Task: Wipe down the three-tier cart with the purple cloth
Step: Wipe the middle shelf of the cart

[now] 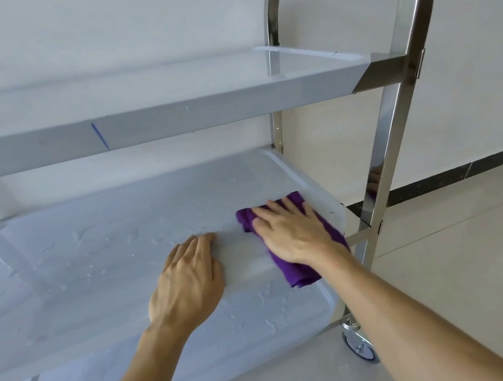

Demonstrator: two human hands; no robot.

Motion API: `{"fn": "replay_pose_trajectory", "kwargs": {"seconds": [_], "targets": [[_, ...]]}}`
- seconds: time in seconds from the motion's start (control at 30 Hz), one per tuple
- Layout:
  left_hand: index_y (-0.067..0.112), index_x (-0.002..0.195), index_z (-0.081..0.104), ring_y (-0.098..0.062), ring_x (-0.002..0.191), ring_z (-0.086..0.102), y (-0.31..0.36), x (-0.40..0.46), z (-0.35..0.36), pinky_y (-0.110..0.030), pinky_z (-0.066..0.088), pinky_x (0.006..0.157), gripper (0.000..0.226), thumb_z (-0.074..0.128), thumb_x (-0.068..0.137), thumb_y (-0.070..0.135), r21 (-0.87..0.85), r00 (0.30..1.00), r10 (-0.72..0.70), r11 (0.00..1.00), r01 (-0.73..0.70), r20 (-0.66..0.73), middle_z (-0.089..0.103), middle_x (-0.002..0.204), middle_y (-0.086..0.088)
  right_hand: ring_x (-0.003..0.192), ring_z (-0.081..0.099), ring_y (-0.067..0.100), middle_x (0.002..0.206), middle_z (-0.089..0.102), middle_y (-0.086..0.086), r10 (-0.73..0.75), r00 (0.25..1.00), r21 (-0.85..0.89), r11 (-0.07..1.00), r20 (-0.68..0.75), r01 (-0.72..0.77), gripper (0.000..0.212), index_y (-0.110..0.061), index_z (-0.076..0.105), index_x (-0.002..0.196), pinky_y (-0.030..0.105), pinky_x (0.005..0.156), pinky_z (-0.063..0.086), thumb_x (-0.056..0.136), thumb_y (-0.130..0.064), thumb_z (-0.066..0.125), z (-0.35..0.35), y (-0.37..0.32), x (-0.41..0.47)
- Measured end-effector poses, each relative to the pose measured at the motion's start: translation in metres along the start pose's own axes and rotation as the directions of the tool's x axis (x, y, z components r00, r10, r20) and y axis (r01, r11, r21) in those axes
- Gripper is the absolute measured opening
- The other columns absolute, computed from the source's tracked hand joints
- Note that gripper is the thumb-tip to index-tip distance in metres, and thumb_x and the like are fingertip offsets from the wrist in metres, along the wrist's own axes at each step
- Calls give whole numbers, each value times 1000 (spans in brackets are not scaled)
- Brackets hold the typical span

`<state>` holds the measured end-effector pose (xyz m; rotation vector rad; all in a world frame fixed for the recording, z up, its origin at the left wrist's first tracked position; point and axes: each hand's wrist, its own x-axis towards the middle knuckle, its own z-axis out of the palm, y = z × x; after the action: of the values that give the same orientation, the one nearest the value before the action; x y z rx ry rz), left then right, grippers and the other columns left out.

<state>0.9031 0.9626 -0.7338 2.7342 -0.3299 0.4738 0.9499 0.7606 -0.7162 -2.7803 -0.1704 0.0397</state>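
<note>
Head view shows the purple cloth just right of the frame's centre, spread on the middle shelf of the cart and draped over the shelf's near lip, with a loose fold hanging below it. It looks thin, soft and light, so it will bunch and slide under pressure; a flat palm on its middle seems the best hold, as pinching a corner would only drag the rest. The right hand lies on it that way, fingers straight and slightly spread, pressing down, curled round nothing. Left of it, apart from the cloth, the left hand rests flat on the same lip with its fingers straight, apparently steadying the cart. The shelf is smooth, stiff sheet with beads of moisture across it, likely slippery. Above runs the top shelf; below, the bottom shelf. A caster sits at lower right, so the cart may roll if pushed hard.
</note>
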Motion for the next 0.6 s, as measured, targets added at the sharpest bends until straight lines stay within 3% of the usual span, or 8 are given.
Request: {"fn": "replay_pose_trajectory", "kwargs": {"seconds": [0.07,0.13,0.2,0.23,0.33,0.43,0.53,0.6], "targets": [[22,143,38,-19,125,48,-1,0,-2,-32,33,109,49,37,94,15,-31,1000,-5,1000,5,-14,57,135,1,152,2,22,165,12,-4,-78,996,71,995,46,75,55,-34,20,154,51,121,-6,100,-44,15,9,-20,-2],[28,146,34,-20,123,50,-3,-1,-5,-33,36,106,56,36,93,13,-15,999,51,999,-51,-14,59,133,3,151,11,22,161,25,0,-114,992,307,947,63,89,53,-25,32,151,46,121,-3,101,-40,20,5,-25,-2],[33,147,36,-20,125,48,-4,-1,-8,-34,37,105,60,32,90,16,2,996,93,996,-93,-10,59,133,5,146,27,15,155,38,-2,-94,995,556,829,38,57,48,-20,42,146,35,121,11,103,-37,29,-10,-14,-6],[34,147,38,-19,126,47,-4,-1,-8,-33,36,106,60,30,89,19,8,995,96,995,-96,-5,58,134,6,143,32,9,154,40,-6,-87,996,582,811,19,60,46,-23,42,146,28,118,18,103,-38,34,-17,-6,-10],[27,146,40,-19,128,47,-4,0,-6,-34,35,108,54,33,93,17,23,997,77,997,-77,1,57,137,4,137,33,-3,153,39,-15,-157,986,444,881,-48,162,51,-33,41,147,18,111,23,99,-49,45,-27,7,-29],[22,137,46,-18,130,45,-5,-1,-3,-33,33,110,42,36,97,19,-3,1000,25,1000,-25,-7,56,137,3,146,17,3,159,29,-13,-312,944,161,931,-111,327,60,-37,31,150,33,120,14,96,-60,39,-9,-8,-41],[21,128,58,-19,123,52,-11,6,-5,-28,35,104,36,45,95,17,-63,999,34,997,-32,25,62,131,5,151,4,11,164,11,-12,-311,950,-48,950,-29,310,57,-44,17,153,44,122,2,98,-59,27,9,-23,-40],[23,126,62,-21,120,54,-20,19,-15,-28,36,100,38,50,90,28,-121,995,8,993,3,95,64,128,4,151,5,10,164,9,-12,-277,961,-74,959,-19,275,54,-45,13,153,44,122,2,101,-51,27,10,-19,-33]]}}
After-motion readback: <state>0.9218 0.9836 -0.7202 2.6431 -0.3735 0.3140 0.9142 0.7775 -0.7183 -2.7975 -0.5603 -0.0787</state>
